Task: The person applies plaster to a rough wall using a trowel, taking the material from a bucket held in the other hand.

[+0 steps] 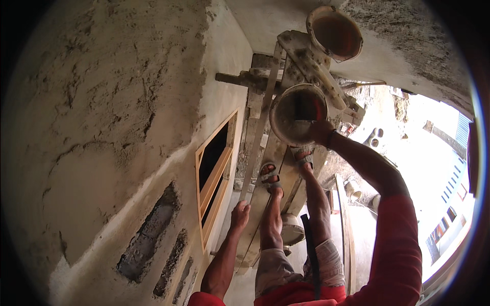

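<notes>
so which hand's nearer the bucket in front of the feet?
Right. The right hand is at the rim of the bucket; the left hand is apart from it, back and further left, by a long strip.

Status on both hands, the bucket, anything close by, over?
Left hand gripping long strip. Right hand at bucket rim, grip unclear. Close by: sandaled foot; another bucket beyond.

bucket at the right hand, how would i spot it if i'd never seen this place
Start at the wooden planks underfoot, mid-view. Just above the sandalled feet in the picture is a round, stained bucket. Unlike the upper bucket and the lower bucket, it has the right hand at its rim.
</notes>
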`<state>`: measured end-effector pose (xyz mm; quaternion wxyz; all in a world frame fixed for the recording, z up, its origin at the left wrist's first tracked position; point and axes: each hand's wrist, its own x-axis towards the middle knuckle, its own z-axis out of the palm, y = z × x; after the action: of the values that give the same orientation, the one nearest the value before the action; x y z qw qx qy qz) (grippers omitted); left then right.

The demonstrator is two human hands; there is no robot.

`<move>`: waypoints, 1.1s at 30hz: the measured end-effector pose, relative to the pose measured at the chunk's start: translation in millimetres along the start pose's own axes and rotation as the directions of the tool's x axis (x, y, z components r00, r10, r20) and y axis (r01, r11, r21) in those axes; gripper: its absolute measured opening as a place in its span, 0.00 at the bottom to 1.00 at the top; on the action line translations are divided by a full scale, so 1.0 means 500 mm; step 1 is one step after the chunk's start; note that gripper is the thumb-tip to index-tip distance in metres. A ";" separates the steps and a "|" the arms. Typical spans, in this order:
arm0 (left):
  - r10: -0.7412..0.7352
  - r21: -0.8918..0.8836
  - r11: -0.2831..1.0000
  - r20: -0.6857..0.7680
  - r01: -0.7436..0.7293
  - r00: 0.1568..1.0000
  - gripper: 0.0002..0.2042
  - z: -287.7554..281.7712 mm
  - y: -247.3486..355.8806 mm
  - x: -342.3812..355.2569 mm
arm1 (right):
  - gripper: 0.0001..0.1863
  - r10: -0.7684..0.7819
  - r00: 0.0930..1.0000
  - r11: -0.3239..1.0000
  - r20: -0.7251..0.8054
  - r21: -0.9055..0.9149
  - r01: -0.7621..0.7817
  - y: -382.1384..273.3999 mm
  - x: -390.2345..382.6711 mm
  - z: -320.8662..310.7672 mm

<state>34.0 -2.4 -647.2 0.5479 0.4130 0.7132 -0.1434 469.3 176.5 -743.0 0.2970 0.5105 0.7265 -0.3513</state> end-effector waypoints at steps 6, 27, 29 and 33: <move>0.155 -0.348 0.926 -0.005 -0.147 0.988 0.23 0.005 0.156 0.075 | 0.14 0.222 0.954 0.975 -0.201 0.074 -0.211 0.037 0.051 -0.033; 0.065 -0.315 0.948 0.040 -0.049 0.997 0.21 0.036 0.047 -0.028 | 0.09 -0.009 0.938 0.676 -0.347 0.689 0.262 0.052 -0.057 0.084; 0.097 -0.359 0.930 0.025 -0.082 0.995 0.21 0.043 0.029 -0.026 | 0.09 0.072 0.892 0.790 -0.446 0.571 0.222 0.047 -0.097 0.078; 0.047 -0.397 0.918 0.089 -0.008 0.995 0.23 0.027 0.011 -0.037 | 0.09 0.324 0.833 0.868 -0.449 0.491 -0.073 0.045 -0.136 0.125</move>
<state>48.2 -15.6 -634.1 0.6558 0.2964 0.6943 -0.0082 515.7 94.4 -729.9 -0.0012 0.7154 0.6174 -0.3270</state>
